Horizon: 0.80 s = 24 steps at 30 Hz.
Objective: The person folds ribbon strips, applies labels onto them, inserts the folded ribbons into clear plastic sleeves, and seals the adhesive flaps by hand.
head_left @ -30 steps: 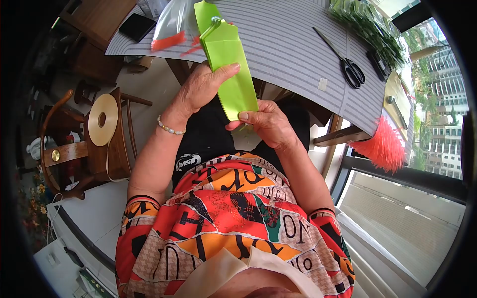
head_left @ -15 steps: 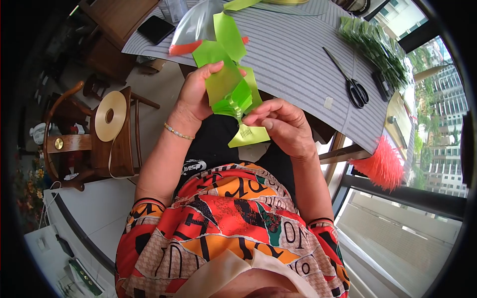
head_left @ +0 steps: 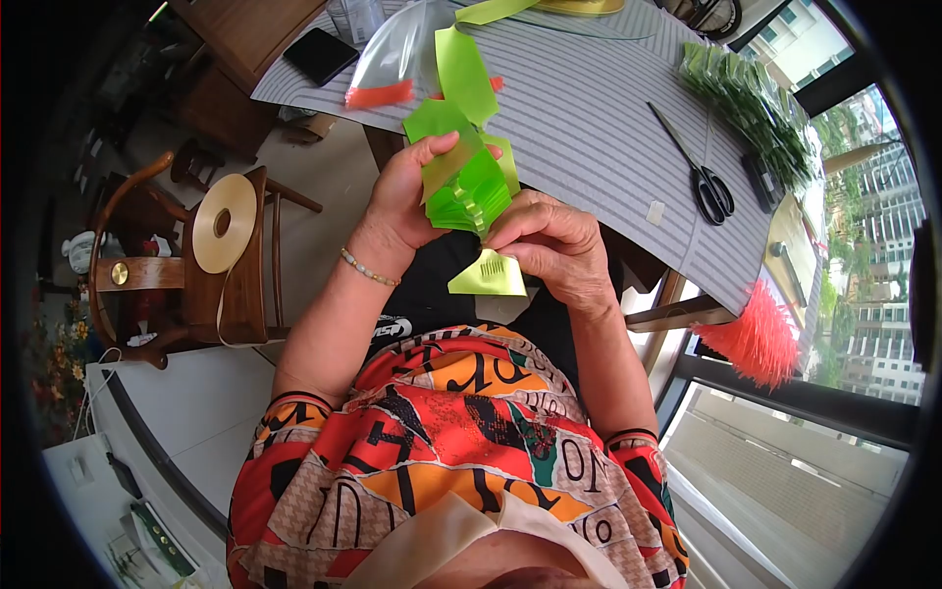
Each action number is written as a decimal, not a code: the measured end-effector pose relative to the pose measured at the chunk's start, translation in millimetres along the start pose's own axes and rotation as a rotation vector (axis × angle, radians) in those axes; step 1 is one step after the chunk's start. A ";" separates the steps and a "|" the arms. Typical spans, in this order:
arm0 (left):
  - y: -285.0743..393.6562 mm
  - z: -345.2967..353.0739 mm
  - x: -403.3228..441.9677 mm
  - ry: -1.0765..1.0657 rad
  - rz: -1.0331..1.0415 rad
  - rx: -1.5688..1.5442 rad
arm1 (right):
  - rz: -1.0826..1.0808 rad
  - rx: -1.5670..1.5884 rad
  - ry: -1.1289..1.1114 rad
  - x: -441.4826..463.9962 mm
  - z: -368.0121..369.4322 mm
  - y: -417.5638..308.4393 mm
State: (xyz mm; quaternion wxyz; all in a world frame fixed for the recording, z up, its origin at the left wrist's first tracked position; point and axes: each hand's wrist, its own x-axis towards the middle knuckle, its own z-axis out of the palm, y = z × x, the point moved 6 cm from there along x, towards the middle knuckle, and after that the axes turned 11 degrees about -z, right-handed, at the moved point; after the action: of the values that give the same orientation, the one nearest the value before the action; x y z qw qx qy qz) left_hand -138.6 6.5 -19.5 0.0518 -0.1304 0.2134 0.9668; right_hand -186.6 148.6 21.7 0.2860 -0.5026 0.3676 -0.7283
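Note:
Over my lap, my left hand (head_left: 404, 194) is closed around a bright green ribbon (head_left: 473, 187) stacked in pleats, the thumb on its near side. A thin pale strip runs down the middle of the pleats. My right hand (head_left: 554, 243) pinches the ribbon's narrow neck just below the stack, thumb against fingers. Beneath the pinch hangs a yellow-green end piece (head_left: 488, 276) with a barcode printed on it. Further lengths of the same ribbon (head_left: 465, 74) stretch away from the hands onto the table.
The striped table (head_left: 589, 108) holds black scissors (head_left: 712, 194), a phone (head_left: 320, 61), a clear plastic bag (head_left: 397, 59) with a red edge and a pile of green wrapped pieces (head_left: 751, 108). Red bristly strands (head_left: 754, 339) overhang its right corner. A ribbon roll (head_left: 225, 224) rests on a wooden chair.
The pleats have gathered closer in my left hand, and the loose panel there has folded in. My right fingers have tightened at the neck. The view has shifted slightly.

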 end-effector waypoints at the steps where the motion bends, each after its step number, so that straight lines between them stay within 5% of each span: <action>1: -0.6 -0.9 0.1 0.002 -0.007 -0.014 | -0.003 0.004 -0.004 -0.1 0.2 0.4; 12: -5.2 1.5 1.2 -0.316 0.000 -0.222 | 0.032 0.198 0.144 -8.2 -1.3 15.7; 24: -7.7 11.8 4.3 -0.267 -0.031 -0.195 | 0.269 0.085 0.456 -17.5 -6.6 29.3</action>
State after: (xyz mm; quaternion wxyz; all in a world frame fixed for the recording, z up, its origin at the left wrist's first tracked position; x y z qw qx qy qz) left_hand -144.3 18.7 -13.5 0.0815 -0.0087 0.1076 0.9908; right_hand -185.6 147.4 -13.1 0.3109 -0.2598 0.4551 -0.7929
